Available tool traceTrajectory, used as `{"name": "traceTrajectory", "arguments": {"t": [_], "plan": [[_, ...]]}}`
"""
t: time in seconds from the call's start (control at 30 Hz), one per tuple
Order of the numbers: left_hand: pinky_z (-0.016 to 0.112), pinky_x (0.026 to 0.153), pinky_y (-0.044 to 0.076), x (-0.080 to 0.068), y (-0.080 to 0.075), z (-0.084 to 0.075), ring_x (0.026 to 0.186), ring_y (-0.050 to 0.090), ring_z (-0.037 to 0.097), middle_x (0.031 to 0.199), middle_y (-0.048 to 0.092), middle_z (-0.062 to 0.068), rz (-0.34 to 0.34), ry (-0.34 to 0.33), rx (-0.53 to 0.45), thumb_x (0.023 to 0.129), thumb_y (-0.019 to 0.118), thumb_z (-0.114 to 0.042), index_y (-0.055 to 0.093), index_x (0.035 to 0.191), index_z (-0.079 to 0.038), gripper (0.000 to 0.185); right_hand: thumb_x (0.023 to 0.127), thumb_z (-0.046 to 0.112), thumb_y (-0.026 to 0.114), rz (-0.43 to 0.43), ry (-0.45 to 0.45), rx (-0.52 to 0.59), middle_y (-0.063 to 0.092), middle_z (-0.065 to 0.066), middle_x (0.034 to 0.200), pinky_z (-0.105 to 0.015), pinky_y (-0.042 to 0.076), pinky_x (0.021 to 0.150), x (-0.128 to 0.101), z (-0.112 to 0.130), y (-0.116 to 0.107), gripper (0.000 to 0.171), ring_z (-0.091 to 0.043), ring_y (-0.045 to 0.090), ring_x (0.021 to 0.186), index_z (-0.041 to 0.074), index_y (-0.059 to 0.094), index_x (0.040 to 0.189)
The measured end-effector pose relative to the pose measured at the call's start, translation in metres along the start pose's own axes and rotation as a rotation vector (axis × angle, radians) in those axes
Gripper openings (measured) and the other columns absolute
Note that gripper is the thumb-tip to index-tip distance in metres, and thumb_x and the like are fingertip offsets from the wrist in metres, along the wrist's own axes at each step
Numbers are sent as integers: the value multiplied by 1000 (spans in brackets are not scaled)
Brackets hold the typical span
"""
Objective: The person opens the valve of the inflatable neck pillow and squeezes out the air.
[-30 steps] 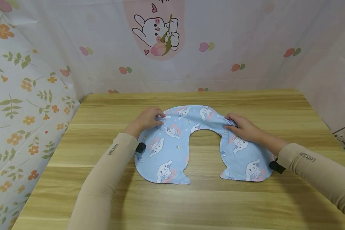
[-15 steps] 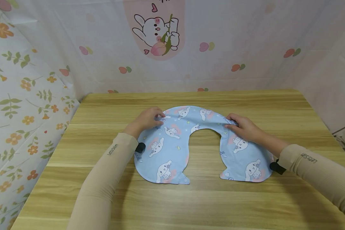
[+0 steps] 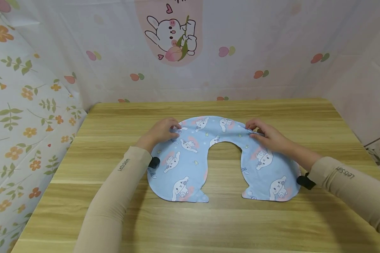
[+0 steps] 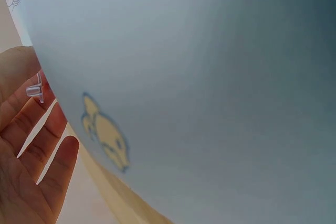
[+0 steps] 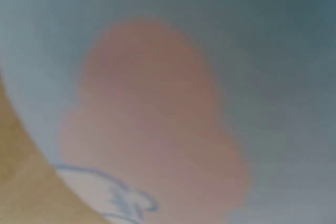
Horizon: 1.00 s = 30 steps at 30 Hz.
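- Wooden table point(image 3: 114, 225), printed curtain walls behind; blue U-shaped cloth point(image 3: 183, 165) lies flat mid-surface, open ends toward near edge.
- left hand point(image 3: 160, 131), right hand point(image 3: 267, 135) each pinch its far curve, fingers clamped on fabric, apparently to keep it spread.

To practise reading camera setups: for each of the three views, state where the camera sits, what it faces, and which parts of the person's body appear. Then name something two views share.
Head: worn on the head, looking forward and down at the wooden table; shows both sleeved forearms, the left hand and right hand on the blue U-shaped cloth cover.
Left wrist: close against the cover; shows left palm and fingers.
Right wrist: pressed near the cover, blurred; no body visible.
Shared: all views show the blue printed fabric.
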<state>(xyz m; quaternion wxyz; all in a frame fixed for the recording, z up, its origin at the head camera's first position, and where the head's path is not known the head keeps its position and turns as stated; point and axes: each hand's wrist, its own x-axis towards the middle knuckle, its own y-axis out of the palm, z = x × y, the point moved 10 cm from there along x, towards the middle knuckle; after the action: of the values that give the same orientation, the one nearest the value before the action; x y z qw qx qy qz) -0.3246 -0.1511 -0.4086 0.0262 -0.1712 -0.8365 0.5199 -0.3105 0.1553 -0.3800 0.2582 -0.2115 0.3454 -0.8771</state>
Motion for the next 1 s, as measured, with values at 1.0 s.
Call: {"name": "traceTrajectory", "arguments": {"t": [1.0], "plan": [[43,103,45,-1,-1,-1,109,55,27,125,63,9,2,-2,13,93,70,-18,68,123,-8,31,102,3,51,25,150,-50,66,-15,97,-17,42,70,11,-15,4,11,-12,53,80,1,61,104]]}}
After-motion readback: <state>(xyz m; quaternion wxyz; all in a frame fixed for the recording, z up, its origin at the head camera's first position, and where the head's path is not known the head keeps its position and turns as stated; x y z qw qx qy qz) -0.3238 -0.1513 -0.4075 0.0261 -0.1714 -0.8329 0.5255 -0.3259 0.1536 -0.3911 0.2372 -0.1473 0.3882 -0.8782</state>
